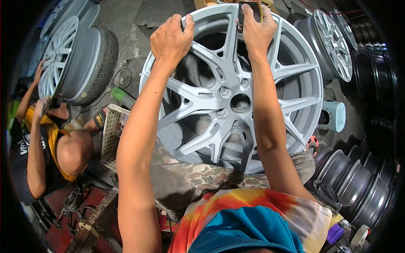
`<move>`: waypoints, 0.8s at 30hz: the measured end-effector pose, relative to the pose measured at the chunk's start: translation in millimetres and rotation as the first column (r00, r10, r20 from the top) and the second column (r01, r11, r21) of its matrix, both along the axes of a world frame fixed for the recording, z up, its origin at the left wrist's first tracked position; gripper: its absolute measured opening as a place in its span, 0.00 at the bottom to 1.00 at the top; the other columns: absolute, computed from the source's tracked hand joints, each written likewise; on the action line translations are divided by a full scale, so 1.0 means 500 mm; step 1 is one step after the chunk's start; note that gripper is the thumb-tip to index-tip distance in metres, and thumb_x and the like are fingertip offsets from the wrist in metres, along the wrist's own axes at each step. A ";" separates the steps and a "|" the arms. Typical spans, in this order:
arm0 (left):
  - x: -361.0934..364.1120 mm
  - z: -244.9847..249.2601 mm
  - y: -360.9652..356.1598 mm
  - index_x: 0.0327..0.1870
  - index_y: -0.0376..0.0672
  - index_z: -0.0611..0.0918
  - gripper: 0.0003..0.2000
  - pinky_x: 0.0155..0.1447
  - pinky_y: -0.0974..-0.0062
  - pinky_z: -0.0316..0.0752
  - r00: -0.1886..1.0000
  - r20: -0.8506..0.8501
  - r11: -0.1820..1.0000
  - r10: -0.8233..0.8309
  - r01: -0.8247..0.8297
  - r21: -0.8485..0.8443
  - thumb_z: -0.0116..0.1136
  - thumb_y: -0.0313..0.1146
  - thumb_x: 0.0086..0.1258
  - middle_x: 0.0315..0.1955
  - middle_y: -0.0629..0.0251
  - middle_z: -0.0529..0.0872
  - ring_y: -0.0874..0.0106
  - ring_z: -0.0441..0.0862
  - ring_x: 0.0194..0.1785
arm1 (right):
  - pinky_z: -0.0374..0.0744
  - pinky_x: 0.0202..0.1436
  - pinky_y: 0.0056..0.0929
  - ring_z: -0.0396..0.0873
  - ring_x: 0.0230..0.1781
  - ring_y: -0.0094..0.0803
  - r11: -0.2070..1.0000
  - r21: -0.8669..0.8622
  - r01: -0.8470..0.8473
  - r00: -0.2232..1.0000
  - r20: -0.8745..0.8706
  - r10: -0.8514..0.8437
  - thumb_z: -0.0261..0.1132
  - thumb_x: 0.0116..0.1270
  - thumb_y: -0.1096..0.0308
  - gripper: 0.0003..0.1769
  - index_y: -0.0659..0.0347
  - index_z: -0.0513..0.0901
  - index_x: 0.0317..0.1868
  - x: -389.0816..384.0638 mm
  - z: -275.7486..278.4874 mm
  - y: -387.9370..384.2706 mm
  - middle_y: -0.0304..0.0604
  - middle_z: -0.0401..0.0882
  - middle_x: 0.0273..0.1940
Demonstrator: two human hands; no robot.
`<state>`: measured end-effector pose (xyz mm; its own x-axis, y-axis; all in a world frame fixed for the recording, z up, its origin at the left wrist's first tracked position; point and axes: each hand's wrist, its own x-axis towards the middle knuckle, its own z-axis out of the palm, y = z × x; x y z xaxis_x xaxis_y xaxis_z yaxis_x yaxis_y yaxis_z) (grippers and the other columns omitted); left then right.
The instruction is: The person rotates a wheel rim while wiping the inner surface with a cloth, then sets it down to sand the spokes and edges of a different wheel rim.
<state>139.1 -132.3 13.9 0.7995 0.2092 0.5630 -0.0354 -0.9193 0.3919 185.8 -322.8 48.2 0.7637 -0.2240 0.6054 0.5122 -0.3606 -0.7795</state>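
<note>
A large silver-grey alloy wheel (228, 80) with branching spokes stands tilted in front of me, close against my camouflage-clad legs. My left hand (172, 38) is closed over the upper left of its outer rim, thumb toward the inner side. At the top right of the wheel, my right hand (258, 31) grips a dark rectangular pad (251, 9) with a yellowish edge, held at the outer end of a spoke. My thumb lies flat on the pad, and the fingers behind it are partly hidden. Below the hands, the round centre bore and several bolt holes show.
At left, a co-worker (42, 139) sits with both hands on another silver wheel (57, 59), beside a tyre (103, 63). A cream plastic crate (110, 135) stands between us. At right are a light-blue bucket (336, 116), another alloy wheel (333, 44) and stacked dark rims (350, 177).
</note>
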 end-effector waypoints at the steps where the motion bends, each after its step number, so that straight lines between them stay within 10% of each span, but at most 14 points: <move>1: 0.001 0.000 0.002 0.31 0.41 0.80 0.21 0.39 0.52 0.79 1.000 0.004 1.000 -0.002 0.002 0.004 0.52 0.51 0.78 0.31 0.56 0.88 0.50 0.86 0.35 | 0.79 0.36 0.28 0.80 0.31 0.26 1.000 0.002 -0.002 1.000 0.001 0.002 0.67 0.72 0.70 0.09 0.69 0.86 0.46 0.000 0.003 -0.002 0.40 0.84 0.32; 4: 0.002 -0.001 0.003 0.31 0.41 0.80 0.21 0.39 0.52 0.79 1.000 0.000 1.000 0.002 -0.002 0.007 0.52 0.51 0.78 0.31 0.56 0.88 0.50 0.86 0.35 | 0.79 0.39 0.29 0.80 0.33 0.26 0.963 0.256 -0.080 0.951 -0.271 0.151 0.67 0.72 0.71 0.09 0.69 0.85 0.47 -0.027 0.031 -0.010 0.40 0.84 0.35; 7: 0.001 -0.002 0.004 0.32 0.41 0.81 0.21 0.39 0.52 0.79 1.000 -0.006 1.000 -0.005 0.005 0.006 0.52 0.51 0.78 0.31 0.56 0.88 0.50 0.86 0.35 | 0.78 0.39 0.28 0.79 0.32 0.26 0.998 0.011 -0.063 0.992 -0.112 0.064 0.67 0.71 0.72 0.10 0.69 0.85 0.48 -0.015 -0.003 -0.022 0.40 0.85 0.35; 13: -0.001 0.002 0.002 0.32 0.41 0.81 0.21 0.41 0.53 0.79 1.000 -0.025 1.000 -0.001 0.001 0.003 0.51 0.51 0.78 0.32 0.55 0.88 0.50 0.86 0.36 | 0.79 0.43 0.28 0.80 0.35 0.27 0.998 0.053 -0.030 0.995 -0.092 0.035 0.69 0.70 0.70 0.13 0.68 0.86 0.52 -0.002 0.001 -0.010 0.44 0.86 0.36; 15: -0.001 0.003 0.002 0.33 0.41 0.81 0.21 0.41 0.53 0.79 1.000 -0.023 1.000 -0.004 0.004 0.004 0.51 0.51 0.78 0.32 0.55 0.88 0.50 0.86 0.36 | 0.81 0.44 0.25 0.81 0.36 0.27 0.929 0.350 -0.122 0.927 -0.294 0.233 0.70 0.73 0.65 0.22 0.62 0.82 0.64 -0.006 0.007 -0.017 0.45 0.88 0.39; 16: -0.002 0.002 0.002 0.33 0.41 0.81 0.21 0.41 0.53 0.79 1.000 -0.026 1.000 -0.005 0.006 0.003 0.51 0.51 0.78 0.32 0.55 0.88 0.50 0.86 0.36 | 0.80 0.24 0.21 0.84 0.24 0.24 0.900 0.390 -0.195 0.955 -0.133 0.265 0.70 0.71 0.67 0.15 0.68 0.84 0.52 0.014 -0.013 -0.022 0.40 0.86 0.33; 24: -0.003 0.001 0.001 0.33 0.41 0.80 0.21 0.41 0.52 0.78 0.999 -0.039 1.000 -0.004 0.004 -0.005 0.51 0.51 0.78 0.32 0.55 0.87 0.49 0.85 0.36 | 0.81 0.26 0.22 0.84 0.25 0.24 0.925 0.343 -0.162 0.948 -0.207 0.243 0.71 0.72 0.67 0.14 0.68 0.82 0.50 0.015 -0.029 -0.014 0.39 0.85 0.34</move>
<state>137.7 -131.8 14.5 0.8217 0.2088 0.5303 -0.0233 -0.9174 0.3973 193.3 -329.6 33.8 0.9266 -0.1984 0.3193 0.3292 0.0183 -0.9441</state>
